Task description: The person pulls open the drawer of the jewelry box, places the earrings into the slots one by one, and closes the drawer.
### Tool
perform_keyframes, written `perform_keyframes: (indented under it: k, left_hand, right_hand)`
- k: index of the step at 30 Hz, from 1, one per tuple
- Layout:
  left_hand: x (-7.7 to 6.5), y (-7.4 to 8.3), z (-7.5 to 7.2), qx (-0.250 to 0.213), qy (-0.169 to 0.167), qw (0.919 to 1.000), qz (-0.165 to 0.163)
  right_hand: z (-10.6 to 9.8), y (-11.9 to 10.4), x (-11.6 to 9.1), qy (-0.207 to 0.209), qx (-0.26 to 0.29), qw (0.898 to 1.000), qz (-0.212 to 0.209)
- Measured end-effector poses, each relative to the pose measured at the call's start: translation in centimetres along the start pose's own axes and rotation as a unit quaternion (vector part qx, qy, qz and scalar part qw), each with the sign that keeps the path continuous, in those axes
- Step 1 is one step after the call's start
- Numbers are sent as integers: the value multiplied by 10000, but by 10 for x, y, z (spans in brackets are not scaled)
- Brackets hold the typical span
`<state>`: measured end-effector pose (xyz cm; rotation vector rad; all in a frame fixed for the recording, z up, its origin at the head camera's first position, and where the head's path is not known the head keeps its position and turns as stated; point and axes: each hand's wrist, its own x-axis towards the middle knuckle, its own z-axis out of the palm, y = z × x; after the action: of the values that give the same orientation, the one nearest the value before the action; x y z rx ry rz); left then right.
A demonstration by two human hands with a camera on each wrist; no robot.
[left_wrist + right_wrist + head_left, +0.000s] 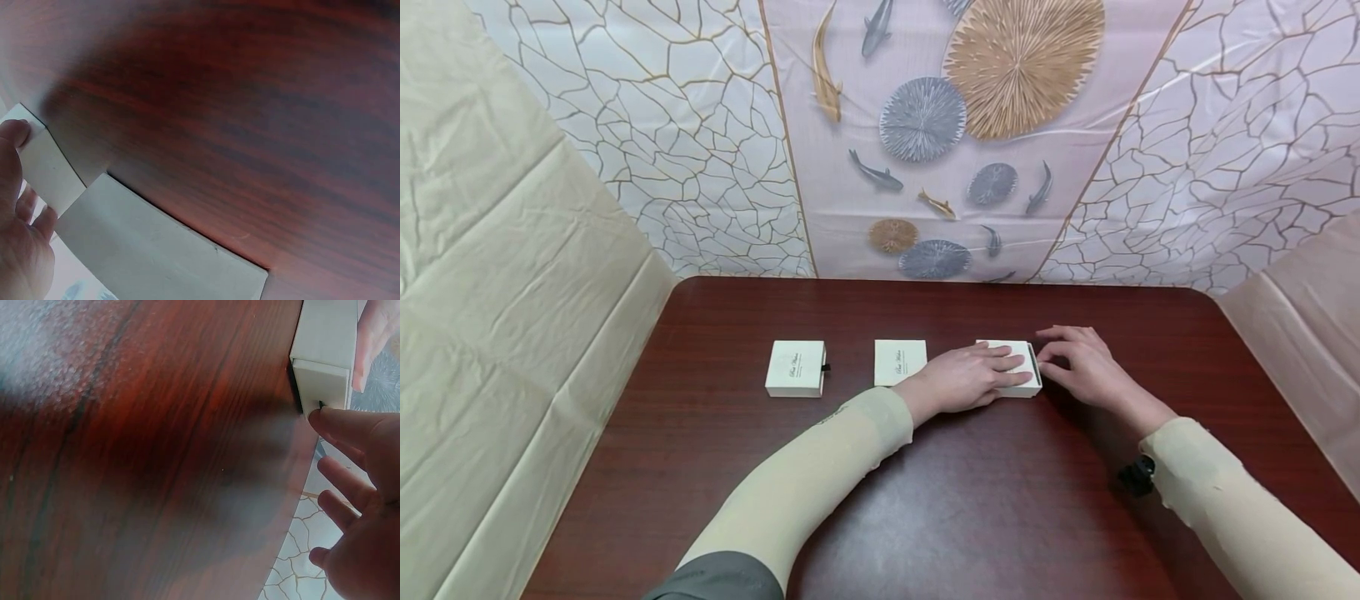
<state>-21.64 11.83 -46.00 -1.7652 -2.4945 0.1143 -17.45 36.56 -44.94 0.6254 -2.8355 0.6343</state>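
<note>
Three small white drawer boxes with printed lids lie in a row on the table. My left hand (pixel 966 379) lies across the rightmost white box (pixel 1036 385), fingers over its lid. In the left wrist view my thumb (pixel 14 132) touches that box's near side. The end of its drawer (pixel 322 381) sticks out slightly from the sleeve. At that end, my right hand (pixel 1082 365) has thumb and index finger at the small black tab (pixel 321 404), apparently pinching it; the fingertips partly hide it. The other right fingers hang apart from the box.
The middle white box (pixel 900 358) stands just left of my left hand, under its wrist. Further left is another white box (pixel 796 367) with a black tab on its right side. The dark red table (pixel 940 500) ends at a patterned cloth (pixel 700 167) behind.
</note>
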Motion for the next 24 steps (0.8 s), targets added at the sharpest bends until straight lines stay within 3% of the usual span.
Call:
perform_keyframes:
  k: [24]
  left_hand:
    - [0,-1,0,-141,0,9999,21]
  right_hand:
    - [-1,-1,7,-469,48,9987,187]
